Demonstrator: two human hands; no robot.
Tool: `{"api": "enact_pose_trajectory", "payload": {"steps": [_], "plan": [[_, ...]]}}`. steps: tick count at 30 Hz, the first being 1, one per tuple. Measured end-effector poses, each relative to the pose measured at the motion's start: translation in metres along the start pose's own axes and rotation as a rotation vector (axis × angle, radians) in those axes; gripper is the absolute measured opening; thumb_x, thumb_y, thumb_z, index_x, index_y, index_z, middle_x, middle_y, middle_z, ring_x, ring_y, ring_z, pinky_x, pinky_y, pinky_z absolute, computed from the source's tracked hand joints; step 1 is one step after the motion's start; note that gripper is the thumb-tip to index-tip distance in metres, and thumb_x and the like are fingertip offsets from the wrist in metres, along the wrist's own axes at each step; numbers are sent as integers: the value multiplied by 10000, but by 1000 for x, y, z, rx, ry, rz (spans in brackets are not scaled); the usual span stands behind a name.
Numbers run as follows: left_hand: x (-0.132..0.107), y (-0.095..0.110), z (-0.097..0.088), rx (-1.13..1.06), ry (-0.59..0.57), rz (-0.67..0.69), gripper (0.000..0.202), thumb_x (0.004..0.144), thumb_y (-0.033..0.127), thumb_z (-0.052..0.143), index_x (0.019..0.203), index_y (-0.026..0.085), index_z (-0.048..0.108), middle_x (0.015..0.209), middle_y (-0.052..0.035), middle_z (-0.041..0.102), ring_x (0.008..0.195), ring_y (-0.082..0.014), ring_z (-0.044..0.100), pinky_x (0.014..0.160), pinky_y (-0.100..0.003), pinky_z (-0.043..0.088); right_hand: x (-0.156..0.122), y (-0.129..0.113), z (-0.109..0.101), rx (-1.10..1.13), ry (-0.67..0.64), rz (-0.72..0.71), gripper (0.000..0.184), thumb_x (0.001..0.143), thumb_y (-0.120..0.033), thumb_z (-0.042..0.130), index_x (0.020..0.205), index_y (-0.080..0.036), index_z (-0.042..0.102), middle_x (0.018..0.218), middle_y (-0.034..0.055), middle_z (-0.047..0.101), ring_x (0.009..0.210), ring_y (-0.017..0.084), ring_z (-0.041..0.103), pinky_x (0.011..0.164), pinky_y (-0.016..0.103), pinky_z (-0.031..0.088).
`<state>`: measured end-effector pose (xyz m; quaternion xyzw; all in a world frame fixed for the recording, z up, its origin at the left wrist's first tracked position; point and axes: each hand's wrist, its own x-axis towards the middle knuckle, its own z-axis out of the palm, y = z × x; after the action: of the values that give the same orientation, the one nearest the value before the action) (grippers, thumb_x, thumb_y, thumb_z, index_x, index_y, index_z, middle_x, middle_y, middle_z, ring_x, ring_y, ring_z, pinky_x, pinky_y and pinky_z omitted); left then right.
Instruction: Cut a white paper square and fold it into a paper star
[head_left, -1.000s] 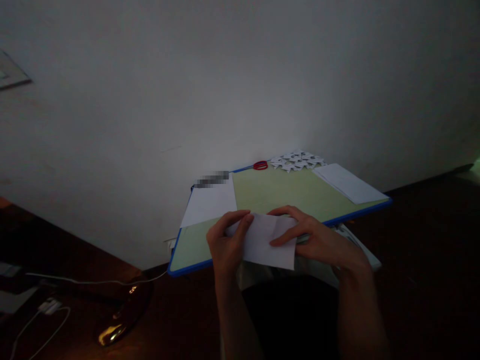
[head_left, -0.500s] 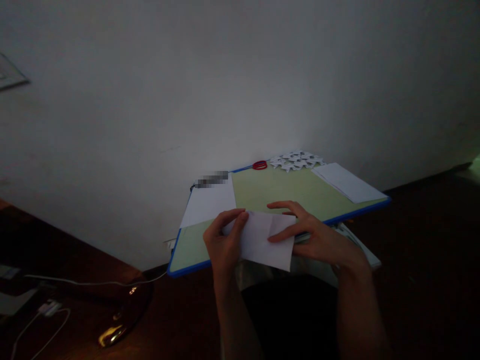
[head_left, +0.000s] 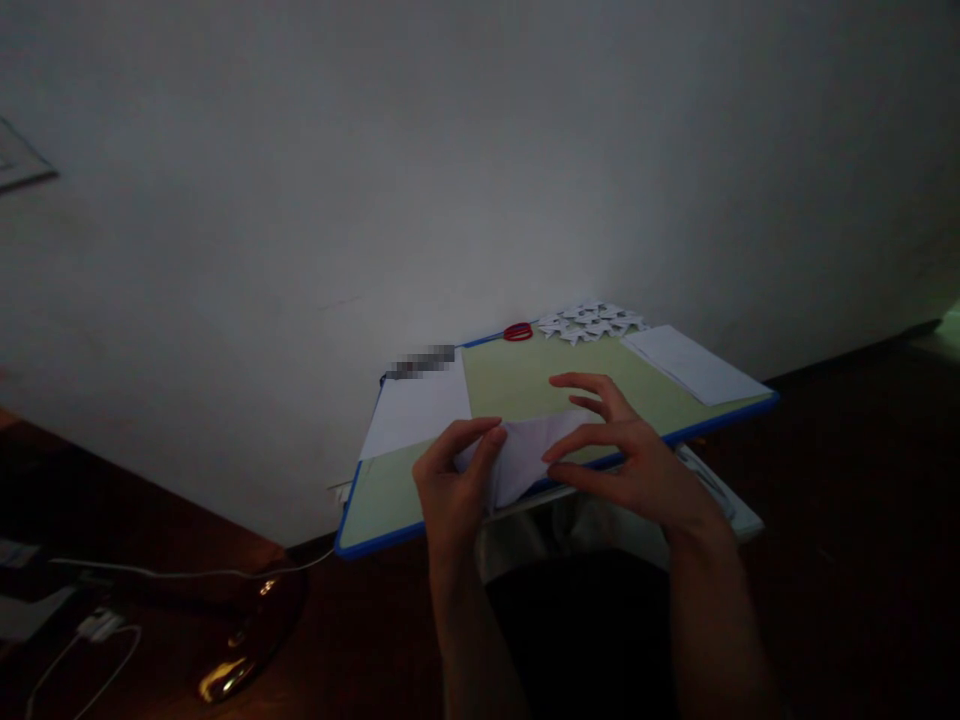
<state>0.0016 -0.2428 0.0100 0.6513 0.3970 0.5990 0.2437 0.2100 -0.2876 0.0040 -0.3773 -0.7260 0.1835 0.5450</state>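
A white sheet of paper [head_left: 523, 459] is held up over the near edge of the table, its right part bent. My left hand [head_left: 455, 478] pinches the sheet's left end between thumb and fingers. At the sheet's right side is my right hand [head_left: 626, 450]; its thumb and a finger come together on the lower edge, while other fingers stretch out above the paper. Part of the paper is hidden behind both hands.
The light green table [head_left: 517, 375] has a blue rim. Red-handled scissors [head_left: 517, 332], several folded white paper pieces [head_left: 592, 320] and a stack of white paper [head_left: 690, 364] lie on it. Another white sheet [head_left: 420, 403] lies at left. A white cable [head_left: 187, 573] runs left of the table.
The sheet's lower right corner has come up, bending the paper. My right thumb and finger have closed on its lower edge. My left hand keeps its pinch, slightly shifted right.
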Motion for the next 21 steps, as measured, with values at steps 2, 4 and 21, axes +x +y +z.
{"api": "enact_pose_trajectory", "payload": {"steps": [2, 4, 21], "plan": [[0, -2, 1, 9, 11, -10, 109, 834, 330, 805, 866, 227, 813, 847, -23, 798, 826, -207, 751, 770, -306, 583, -1, -3, -1, -17, -49, -18, 133, 833, -242, 848, 899, -354, 824, 1561, -3, 410, 1510, 320, 340, 1250, 618, 289], [0, -5, 2, 2, 49, -31, 125, 838, 340, 805, 881, 223, 809, 860, -26, 799, 823, -207, 751, 737, -296, 580, -3, -5, -3, -21, -113, -28, 164, 795, -203, 872, 859, -348, 830, 1590, -21, 382, 1521, 329, 317, 1266, 619, 249], [-3, -10, 2, -114, 78, -42, 157, 830, 339, 829, 943, 230, 821, 907, -29, 797, 824, -192, 747, 690, -265, 563, 3, 3, 9, -54, 48, 39, 102, 882, -349, 802, 834, -262, 778, 1357, 76, 578, 1299, 291, 570, 1119, 526, 463]]}}
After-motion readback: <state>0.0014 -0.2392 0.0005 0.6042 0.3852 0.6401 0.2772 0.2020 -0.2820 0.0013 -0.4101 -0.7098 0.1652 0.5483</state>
